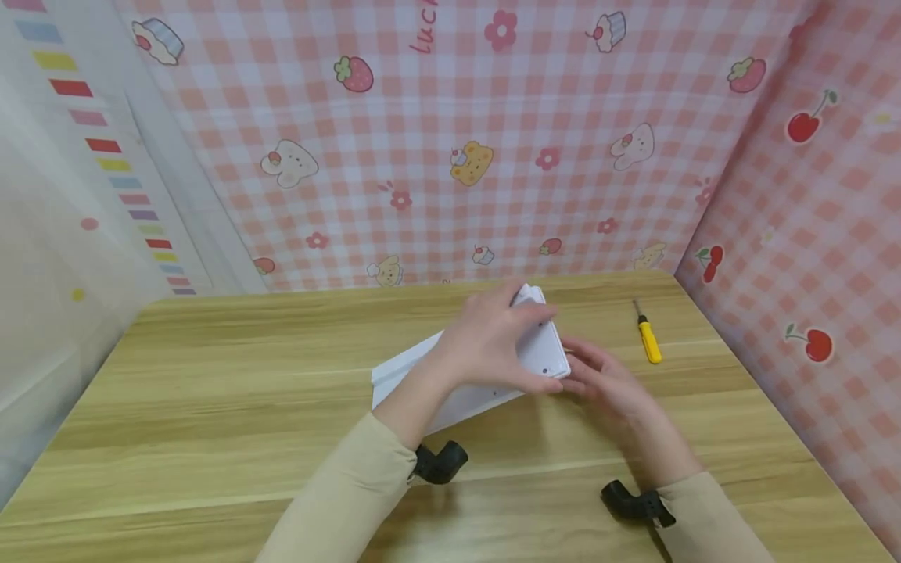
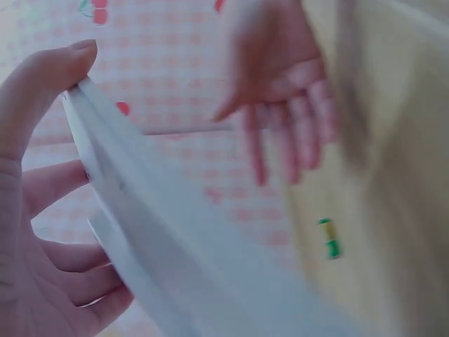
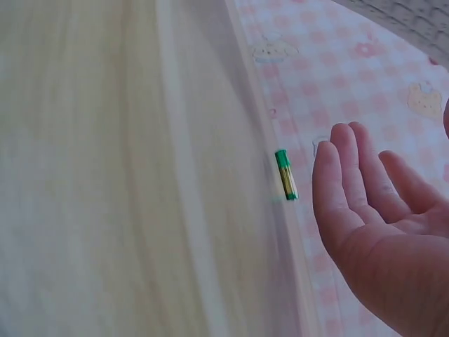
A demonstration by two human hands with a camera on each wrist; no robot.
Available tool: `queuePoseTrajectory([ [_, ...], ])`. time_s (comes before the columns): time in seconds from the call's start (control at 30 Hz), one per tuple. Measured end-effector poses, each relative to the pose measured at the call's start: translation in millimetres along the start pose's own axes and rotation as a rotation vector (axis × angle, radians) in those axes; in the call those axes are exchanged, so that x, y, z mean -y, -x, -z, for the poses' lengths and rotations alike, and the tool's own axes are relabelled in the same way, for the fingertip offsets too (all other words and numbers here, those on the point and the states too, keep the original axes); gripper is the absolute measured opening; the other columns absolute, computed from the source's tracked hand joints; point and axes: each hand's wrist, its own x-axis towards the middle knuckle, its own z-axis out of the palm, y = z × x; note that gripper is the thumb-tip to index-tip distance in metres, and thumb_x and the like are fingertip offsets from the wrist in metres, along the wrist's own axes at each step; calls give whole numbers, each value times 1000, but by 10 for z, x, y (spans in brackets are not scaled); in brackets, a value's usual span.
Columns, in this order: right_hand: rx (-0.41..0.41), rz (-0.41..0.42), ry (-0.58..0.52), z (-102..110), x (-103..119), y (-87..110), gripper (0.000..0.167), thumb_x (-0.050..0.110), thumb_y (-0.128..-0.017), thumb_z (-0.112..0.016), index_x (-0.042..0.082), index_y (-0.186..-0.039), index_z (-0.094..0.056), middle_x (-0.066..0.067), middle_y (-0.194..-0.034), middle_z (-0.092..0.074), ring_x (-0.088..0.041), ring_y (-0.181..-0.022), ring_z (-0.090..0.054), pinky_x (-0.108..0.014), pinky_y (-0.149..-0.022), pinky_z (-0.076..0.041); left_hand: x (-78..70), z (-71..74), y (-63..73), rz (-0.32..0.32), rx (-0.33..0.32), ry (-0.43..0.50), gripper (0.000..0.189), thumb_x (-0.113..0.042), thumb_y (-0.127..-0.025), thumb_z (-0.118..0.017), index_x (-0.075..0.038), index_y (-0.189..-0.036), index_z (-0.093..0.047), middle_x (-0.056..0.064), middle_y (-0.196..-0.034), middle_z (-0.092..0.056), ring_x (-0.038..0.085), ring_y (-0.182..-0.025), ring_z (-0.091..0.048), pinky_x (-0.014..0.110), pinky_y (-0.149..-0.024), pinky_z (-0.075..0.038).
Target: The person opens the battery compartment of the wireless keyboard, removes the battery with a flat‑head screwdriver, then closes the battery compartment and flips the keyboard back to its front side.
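My left hand point(image 1: 486, 336) grips one end of a white keyboard point(image 1: 404, 379), which is raised and tilted with its screw-dotted underside towards the head camera. Fingers and thumb hold the edges of this slab point(image 2: 168, 217) in the left wrist view. Keys point(image 3: 414, 28) show at the top right corner of the right wrist view. Beside the keyboard's raised end is my right hand point(image 1: 608, 387), palm up, fingers loosely extended, holding nothing. A green and gold battery point(image 3: 286, 175) lies on the table past its fingertips; from the head camera it is hidden.
A screwdriver with a yellow handle point(image 1: 649, 342) lies on the wooden table point(image 1: 211, 438) at the right. Pink checked cloth point(image 1: 436, 117) hangs behind the table and along its right side. Black camera mounts point(image 1: 443, 463) sit at both wrists.
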Motion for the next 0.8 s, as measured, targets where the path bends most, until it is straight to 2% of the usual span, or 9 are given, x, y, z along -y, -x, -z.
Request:
queuePoseTrajectory([
  [0.07, 33, 10, -21, -31, 2, -18, 32, 7, -105, -47, 24, -131, -55, 2, -127, -60, -13, -112, -61, -31, -96, -50, -21, 134, 7, -6, -16, 8, 85, -68, -68, -77, -25, -139, -58, 9, -133, -51, 17, -104, -51, 31, -78, -48],
  [0.17, 73, 11, -47, -71, -1, -47, 31, 7, -105, -46, 21, -131, -55, -2, -126, -61, -16, -112, -62, -35, -99, -49, -41, 310, 28, 8, -35, 42, 87, -65, -67, -80, -24, -140, -57, 7, -132, -51, 17, -104, -53, 28, -74, -50],
  [0.33, 82, -23, -80, -147, -9, -71, 30, 9, -105, -46, 15, -134, -51, -5, -126, -63, -21, -116, -61, -38, -102, -46, -27, 547, 103, 35, -78, 97, 86, -56, -67, -84, -26, -142, -55, 9, -139, -48, 21, -110, -53, 35, -76, -53],
  [0.47, 76, -49, -103, -213, -8, -80, 41, 9, -106, -46, 8, -146, -43, -12, -132, -60, -25, -121, -59, -42, -105, -43, 14, 714, 201, 78, -121, 163, 90, -55, -65, -86, -27, -143, -53, 14, -146, -43, 28, -119, -51, 43, -81, -53],
  [0.57, 66, -70, -102, -249, -7, -83, 47, 10, -106, -46, 3, -151, -35, -18, -136, -55, -28, -123, -57, -44, -106, -41, 77, 804, 280, 75, -177, 267, 92, -48, -64, -90, -22, -144, -53, 14, -146, -42, 28, -123, -49, 45, -89, -52],
  [0.63, 56, -87, -94, -268, -7, -86, 49, 12, -106, -47, 2, -152, -32, -24, -140, -50, -31, -125, -55, -45, -106, -41, 132, 839, 333, 49, -212, 357, 91, -40, -64, -92, -19, -144, -53, 12, -144, -44, 25, -124, -49, 42, -95, -50],
  [0.8, 67, -128, -72, -293, -25, -101, 59, 16, -106, -48, 0, -155, -20, -35, -149, -32, -39, -132, -46, -47, -106, -40, 258, 835, 459, -3, -285, 563, 87, -21, -64, -94, -15, -142, -54, 3, -140, -49, 16, -127, -49, 32, -102, -45],
])
